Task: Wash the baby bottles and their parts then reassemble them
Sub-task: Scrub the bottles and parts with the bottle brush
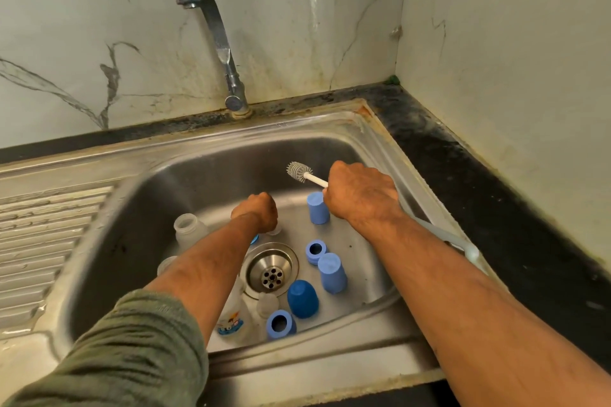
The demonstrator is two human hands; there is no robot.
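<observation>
Down in the steel sink (211,182), the right hand (362,196) was clenched around the white handle of a bottle brush (299,171), its grey bristle head pointing left and away, above the basin floor. The left hand (258,213) reached into the basin with fingers curled downward over a small clear part; whether it actually gripped that part could not be told. A clear bottle (189,229) stood open-mouthed left of that forearm. Another bottle (233,320) with a printed picture lay near the front wall. Beside the drain (271,274) were three blue caps (332,273), mouths down, and two blue rings (315,251). The tap (215,33) stood behind the sink, spout turned left.
</observation>
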